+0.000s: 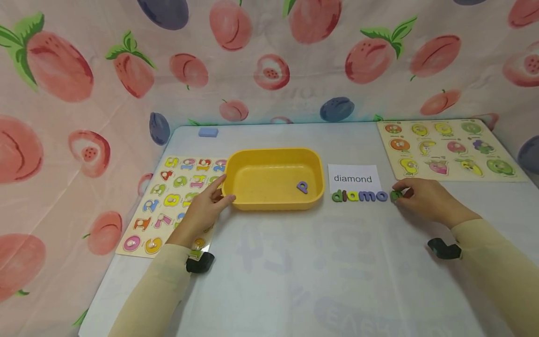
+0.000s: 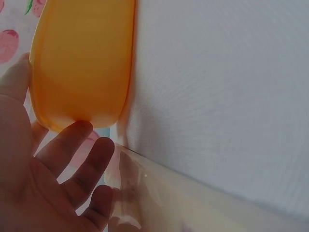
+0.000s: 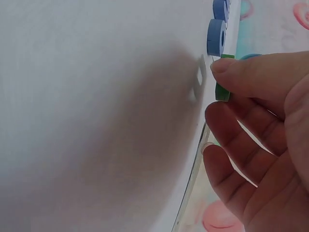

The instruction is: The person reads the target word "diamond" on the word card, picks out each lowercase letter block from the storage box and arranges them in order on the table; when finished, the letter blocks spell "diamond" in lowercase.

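Note:
In the head view my left hand (image 1: 205, 204) holds the left end of a yellow plastic tray (image 1: 273, 206), thumb at the rim and fingers against the outer wall (image 2: 82, 96). One purple letter (image 1: 302, 187) lies inside the tray. My right hand (image 1: 423, 199) pinches a green letter (image 1: 396, 195) between thumb and fingers; its shape is mostly covered. Just left of it, coloured letters spell "diamo", ending in a blue-purple o (image 1: 381, 196), also seen in the right wrist view. Above this row lies a white card (image 1: 353, 178) printed "diamond".
A number puzzle board (image 1: 145, 203) lies at the left, partly under my left arm and the tray. A fruit puzzle board (image 1: 452, 150) lies at the back right. A small blue block (image 1: 208, 132) sits near the back edge, before a fruit-print cloth (image 1: 236, 89).

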`<move>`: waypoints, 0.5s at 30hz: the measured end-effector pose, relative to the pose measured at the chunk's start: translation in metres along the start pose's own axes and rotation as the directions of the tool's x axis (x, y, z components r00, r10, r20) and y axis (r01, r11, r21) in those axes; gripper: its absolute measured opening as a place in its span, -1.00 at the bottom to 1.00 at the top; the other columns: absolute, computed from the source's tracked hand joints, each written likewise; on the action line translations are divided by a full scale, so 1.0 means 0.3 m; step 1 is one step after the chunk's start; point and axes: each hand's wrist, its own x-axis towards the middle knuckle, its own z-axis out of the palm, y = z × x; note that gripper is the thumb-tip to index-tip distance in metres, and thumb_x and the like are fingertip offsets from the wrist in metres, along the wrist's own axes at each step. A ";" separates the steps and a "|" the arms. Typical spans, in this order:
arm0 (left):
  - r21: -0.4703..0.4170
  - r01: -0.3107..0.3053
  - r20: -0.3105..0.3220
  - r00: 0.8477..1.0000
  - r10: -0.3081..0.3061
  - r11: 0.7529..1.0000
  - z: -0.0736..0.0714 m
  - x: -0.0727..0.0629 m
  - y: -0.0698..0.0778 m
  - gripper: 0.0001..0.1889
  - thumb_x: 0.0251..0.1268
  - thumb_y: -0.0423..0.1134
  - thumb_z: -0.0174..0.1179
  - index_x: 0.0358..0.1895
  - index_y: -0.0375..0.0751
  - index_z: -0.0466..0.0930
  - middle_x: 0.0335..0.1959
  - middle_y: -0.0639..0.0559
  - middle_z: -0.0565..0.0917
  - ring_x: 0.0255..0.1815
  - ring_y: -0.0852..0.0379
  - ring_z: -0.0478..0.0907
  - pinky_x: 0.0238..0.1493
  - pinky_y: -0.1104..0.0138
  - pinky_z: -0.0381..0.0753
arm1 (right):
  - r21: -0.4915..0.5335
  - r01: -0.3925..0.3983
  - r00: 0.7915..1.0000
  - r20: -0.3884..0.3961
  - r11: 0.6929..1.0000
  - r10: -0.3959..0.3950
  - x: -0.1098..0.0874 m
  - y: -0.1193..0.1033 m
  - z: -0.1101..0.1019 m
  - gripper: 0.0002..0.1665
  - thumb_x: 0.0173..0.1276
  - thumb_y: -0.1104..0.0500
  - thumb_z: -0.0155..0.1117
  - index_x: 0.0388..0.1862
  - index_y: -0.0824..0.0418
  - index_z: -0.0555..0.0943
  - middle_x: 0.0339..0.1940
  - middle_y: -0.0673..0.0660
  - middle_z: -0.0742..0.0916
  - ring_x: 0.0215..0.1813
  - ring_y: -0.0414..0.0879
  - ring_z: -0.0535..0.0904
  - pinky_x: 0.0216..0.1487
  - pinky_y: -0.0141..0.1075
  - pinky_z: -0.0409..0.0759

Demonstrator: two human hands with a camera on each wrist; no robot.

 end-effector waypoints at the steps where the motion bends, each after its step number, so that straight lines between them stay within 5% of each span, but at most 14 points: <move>1: 0.000 0.001 -0.001 1.000 -0.001 1.000 0.000 0.000 0.000 -0.22 0.38 0.16 0.22 0.59 0.43 0.04 0.37 -0.14 0.48 0.35 -0.10 0.40 0.34 -0.06 0.37 | 0.000 -0.003 1.000 0.004 1.000 0.003 0.002 -0.001 0.002 -0.59 0.34 0.21 0.34 0.10 0.41 0.60 -0.15 0.23 0.71 -0.09 0.16 0.57 -0.02 0.10 0.58; 15: 0.003 0.017 -0.002 1.000 -0.017 1.000 0.002 0.006 -0.003 -0.22 0.38 0.18 0.22 0.58 0.47 0.03 0.40 -0.12 0.46 0.40 -0.10 0.36 0.36 -0.08 0.33 | -0.011 -0.049 0.998 0.041 0.999 0.049 0.026 -0.005 0.014 -0.54 0.34 0.19 0.37 0.14 0.40 0.58 -0.15 0.26 0.70 -0.08 0.17 0.57 -0.04 0.10 0.59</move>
